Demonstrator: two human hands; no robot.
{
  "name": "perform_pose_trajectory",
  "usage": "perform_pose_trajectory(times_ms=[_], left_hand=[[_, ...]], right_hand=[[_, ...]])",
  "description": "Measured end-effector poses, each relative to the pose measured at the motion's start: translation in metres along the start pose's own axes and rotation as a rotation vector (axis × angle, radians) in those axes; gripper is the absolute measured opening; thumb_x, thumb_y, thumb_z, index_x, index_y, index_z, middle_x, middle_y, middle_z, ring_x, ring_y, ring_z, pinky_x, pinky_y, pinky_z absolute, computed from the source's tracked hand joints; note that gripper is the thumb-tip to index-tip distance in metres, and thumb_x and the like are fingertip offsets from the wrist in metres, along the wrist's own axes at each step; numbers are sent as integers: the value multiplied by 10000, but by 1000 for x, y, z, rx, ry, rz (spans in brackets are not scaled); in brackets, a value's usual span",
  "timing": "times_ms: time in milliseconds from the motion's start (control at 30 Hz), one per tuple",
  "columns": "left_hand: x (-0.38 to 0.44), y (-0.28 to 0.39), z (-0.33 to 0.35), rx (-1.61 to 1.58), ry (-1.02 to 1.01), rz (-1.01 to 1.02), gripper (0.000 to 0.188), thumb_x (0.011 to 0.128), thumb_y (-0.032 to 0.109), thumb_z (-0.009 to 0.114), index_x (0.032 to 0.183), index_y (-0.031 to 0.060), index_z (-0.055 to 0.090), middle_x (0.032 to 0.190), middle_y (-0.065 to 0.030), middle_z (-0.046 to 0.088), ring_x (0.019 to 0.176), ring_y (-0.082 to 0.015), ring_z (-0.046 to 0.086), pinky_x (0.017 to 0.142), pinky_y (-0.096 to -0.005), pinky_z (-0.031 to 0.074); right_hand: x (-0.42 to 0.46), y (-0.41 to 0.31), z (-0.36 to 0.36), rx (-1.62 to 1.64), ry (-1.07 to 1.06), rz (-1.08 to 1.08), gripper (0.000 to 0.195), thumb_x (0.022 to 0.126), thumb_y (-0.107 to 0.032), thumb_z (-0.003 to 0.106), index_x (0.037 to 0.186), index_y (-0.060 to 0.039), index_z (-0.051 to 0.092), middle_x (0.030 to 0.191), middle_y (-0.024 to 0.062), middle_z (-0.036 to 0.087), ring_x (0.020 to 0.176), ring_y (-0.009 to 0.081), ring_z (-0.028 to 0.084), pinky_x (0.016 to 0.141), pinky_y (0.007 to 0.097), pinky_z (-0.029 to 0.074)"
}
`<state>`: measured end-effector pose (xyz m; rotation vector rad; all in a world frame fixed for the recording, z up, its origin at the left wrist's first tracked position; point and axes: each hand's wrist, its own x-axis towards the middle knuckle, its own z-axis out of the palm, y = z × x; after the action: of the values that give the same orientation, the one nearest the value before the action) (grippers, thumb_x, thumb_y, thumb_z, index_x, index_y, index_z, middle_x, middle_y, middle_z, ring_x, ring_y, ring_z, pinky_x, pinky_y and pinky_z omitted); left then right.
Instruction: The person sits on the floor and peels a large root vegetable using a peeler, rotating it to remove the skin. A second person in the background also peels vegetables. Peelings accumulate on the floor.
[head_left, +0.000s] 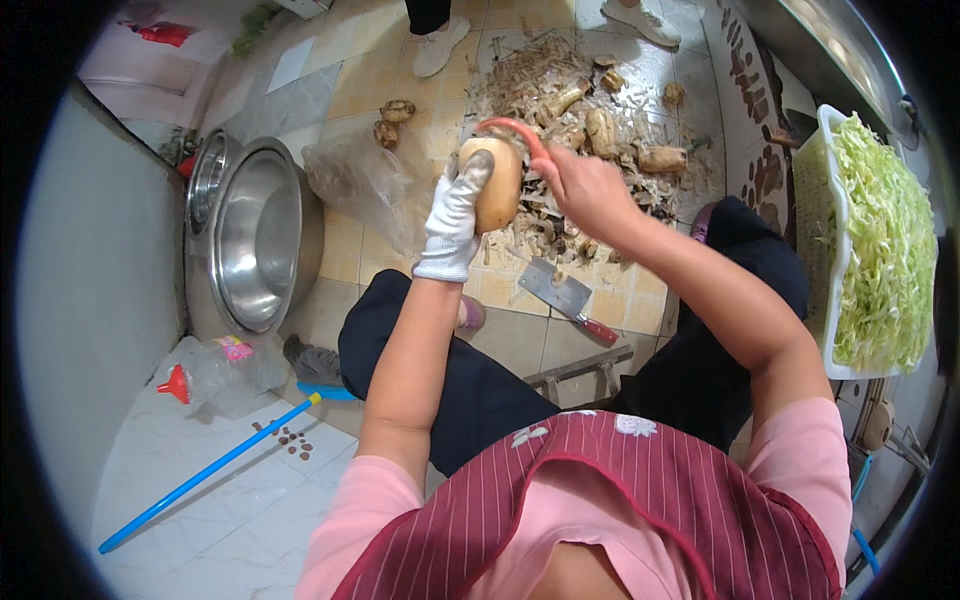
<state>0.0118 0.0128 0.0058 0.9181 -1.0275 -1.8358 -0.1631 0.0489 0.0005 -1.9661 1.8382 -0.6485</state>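
My left hand (459, 210), in a white knit glove with a soiled thumb, grips a peeled, pale lotus root section (499, 184) held upright above the floor. Bare, my right hand (589, 187) is closed on the handle of a red peeler (517, 133), whose head is over the top of the root; whether the blade touches it I cannot tell. Below and beyond my hands, several unpeeled lotus root pieces (662, 158) lie among a heap of peelings (525, 71). A cleaver (556, 288) with a red handle rests on the tiles nearer to me.
Large steel basins (300, 240) and a crumpled plastic bag (364, 180) are at the left. At the right stands a white basket (832, 322) of shredded greens (885, 255). A blue pole (210, 469) lies lower left. Another person's shoes (440, 46) show at the top.
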Motion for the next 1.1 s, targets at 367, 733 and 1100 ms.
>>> perform_pose_trajectory(times_ms=[367,733,1100], left_hand=[[10,11,7,-566,68,-324,591,734,546,529,1080,67,517,963,-100,590,855,-249,591,697,-383,519],[7,13,2,-520,130,-284,647,783,546,424,1122,-2,488,994,-175,574,820,-293,591,666,-399,517],[3,15,7,-459,60,-225,544,801,466,507,1114,21,497,976,-156,593,774,-292,606,674,-374,528]], right_hand=[[-11,1,10,-41,366,-483,332,907,-384,373,777,-90,455,519,58,516,377,167,484,330,304,364],[1,1,-10,-47,190,-177,359,903,-377,379,764,-60,473,518,85,510,439,230,538,401,365,427],[30,38,-18,220,-116,206,481,914,-428,312,850,-13,545,659,129,583,558,268,554,555,395,461]])
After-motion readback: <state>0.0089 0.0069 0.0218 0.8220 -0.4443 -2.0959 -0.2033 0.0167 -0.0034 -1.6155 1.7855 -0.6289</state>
